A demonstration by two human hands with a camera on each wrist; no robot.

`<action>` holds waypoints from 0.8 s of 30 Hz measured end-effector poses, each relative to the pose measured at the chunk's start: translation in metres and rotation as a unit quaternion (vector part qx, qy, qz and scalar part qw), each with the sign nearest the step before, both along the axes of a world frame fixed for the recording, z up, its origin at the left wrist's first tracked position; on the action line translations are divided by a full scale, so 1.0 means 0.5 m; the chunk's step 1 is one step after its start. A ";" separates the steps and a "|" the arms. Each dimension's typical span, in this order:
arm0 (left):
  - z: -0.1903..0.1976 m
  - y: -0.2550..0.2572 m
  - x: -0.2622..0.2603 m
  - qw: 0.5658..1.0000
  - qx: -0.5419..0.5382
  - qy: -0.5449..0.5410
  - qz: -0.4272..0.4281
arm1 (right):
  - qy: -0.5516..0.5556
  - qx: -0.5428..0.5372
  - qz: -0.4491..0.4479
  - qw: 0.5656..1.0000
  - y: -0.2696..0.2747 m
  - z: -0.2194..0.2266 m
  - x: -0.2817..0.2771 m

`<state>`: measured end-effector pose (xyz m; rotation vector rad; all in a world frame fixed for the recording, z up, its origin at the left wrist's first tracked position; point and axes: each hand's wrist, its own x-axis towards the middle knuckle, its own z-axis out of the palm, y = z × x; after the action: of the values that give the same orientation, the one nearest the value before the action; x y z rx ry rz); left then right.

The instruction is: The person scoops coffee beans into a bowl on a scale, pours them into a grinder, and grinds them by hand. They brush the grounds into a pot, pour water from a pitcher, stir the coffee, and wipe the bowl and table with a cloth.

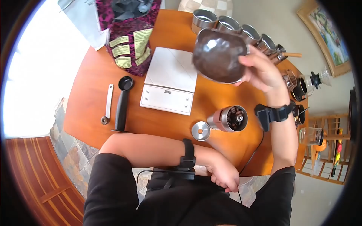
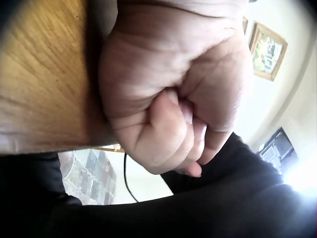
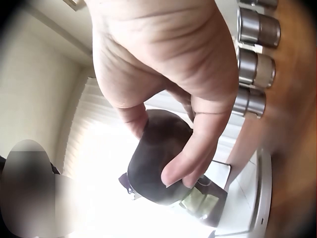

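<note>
High over the table, my right hand [image 1: 262, 69] grips a dark brown, shiny bowl [image 1: 219, 56] by its edge. The right wrist view shows the thumb and fingers pinching the bowl [image 3: 161, 158] from both sides. Below it stands a hand coffee grinder [image 1: 215, 119], its open top holding coffee beans [image 1: 234, 115] around a metal shaft. Beside the grinder lies a round metal lid [image 1: 200, 130] with a hole in its middle. My left hand [image 1: 225, 174] is down by the table's near edge, in front of my body. Its fingers [image 2: 171, 131] are curled into a fist around nothing visible.
A white scale [image 1: 167, 100] lies mid-table. Left of it are a black-handled scoop [image 1: 122, 101], a metal crank handle [image 1: 108, 103] and a purple bag [image 1: 130, 49]. Several metal canisters [image 1: 204, 17] line the far edge. Black cups [image 1: 299, 90] stand at right. A cable [image 1: 252, 154] crosses the near side.
</note>
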<state>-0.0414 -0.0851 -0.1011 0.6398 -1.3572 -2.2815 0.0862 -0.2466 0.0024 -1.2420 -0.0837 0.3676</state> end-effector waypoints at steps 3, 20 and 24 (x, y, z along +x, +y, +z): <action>0.000 -0.002 -0.002 1.000 -0.015 -0.007 -0.007 | 0.047 -0.048 0.034 0.997 0.060 -0.014 0.038; 0.005 -0.001 -0.003 1.000 0.028 -0.009 -0.002 | 0.065 -0.096 0.011 0.993 0.117 -0.090 0.115; 0.012 -0.004 0.001 0.999 0.033 -0.021 -0.011 | 0.055 -0.158 0.008 0.986 0.118 -0.091 0.108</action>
<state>-0.0409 -0.0871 -0.0950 0.7012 -1.3185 -2.3504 0.1403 -0.1875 -0.0430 -1.5310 0.0612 0.4755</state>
